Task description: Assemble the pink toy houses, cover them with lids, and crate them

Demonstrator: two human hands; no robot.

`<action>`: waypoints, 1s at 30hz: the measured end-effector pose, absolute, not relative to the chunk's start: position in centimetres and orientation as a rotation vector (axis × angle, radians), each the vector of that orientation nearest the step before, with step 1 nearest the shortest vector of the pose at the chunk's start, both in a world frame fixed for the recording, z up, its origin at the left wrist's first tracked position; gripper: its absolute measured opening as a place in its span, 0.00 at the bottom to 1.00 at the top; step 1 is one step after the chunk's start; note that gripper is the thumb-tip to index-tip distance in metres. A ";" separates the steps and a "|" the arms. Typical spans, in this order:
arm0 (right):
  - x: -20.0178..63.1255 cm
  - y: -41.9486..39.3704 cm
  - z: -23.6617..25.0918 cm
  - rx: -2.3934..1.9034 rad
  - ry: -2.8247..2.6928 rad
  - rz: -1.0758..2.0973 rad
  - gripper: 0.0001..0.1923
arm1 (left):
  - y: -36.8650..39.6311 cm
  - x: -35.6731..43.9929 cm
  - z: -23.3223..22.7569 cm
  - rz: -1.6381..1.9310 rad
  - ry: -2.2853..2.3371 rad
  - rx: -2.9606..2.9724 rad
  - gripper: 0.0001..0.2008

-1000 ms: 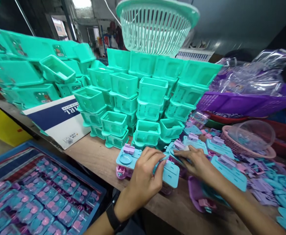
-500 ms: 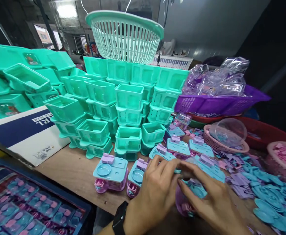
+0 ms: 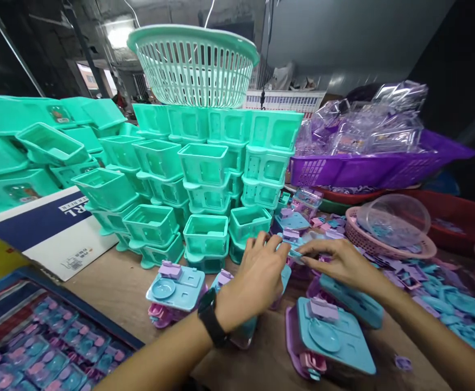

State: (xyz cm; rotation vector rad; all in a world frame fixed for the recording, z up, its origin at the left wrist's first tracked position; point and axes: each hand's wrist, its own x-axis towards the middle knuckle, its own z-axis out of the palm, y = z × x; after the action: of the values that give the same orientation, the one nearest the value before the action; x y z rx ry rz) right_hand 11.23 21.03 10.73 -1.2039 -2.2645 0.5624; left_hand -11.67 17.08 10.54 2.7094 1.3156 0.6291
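A wooden workbench (image 3: 115, 288) is crowded at the back with stacked turquoise tubs (image 3: 204, 163), on which a slatted basket (image 3: 192, 65) is perched. A purple tray (image 3: 375, 168) of clear wrapped packs is seen to the right, and a blue crate (image 3: 37, 347) of finished pieces at lower left. Assembled toy sink units are laid along the near edge: one (image 3: 174, 288) to the left of the wrist, one (image 3: 330, 339) at lower right.

Between them, both hands are brought together over a blue toy piece (image 3: 294, 251). The left hand (image 3: 257, 279), with a black watch (image 3: 213, 317) on its wrist, is curled with fingertips pinched on the near end of the piece; the right hand (image 3: 339, 260) is pinched on the far end with thumb and forefinger. For a clean fit, the piece is best kept level and pressed evenly from both ends, so that no tab is bent; whether it is already seated cannot be told.
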 end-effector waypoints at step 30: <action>8.5 22.5 8.0 -1.599 -2.495 0.056 0.16 | 22.8 -9.0 11.4 -0.147 1.236 2.978 0.18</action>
State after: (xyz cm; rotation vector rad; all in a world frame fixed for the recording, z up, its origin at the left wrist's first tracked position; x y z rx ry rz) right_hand 8.50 22.47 7.96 -1.5990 -2.4951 0.0564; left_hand -9.04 22.81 11.41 2.9784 1.2362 -0.1471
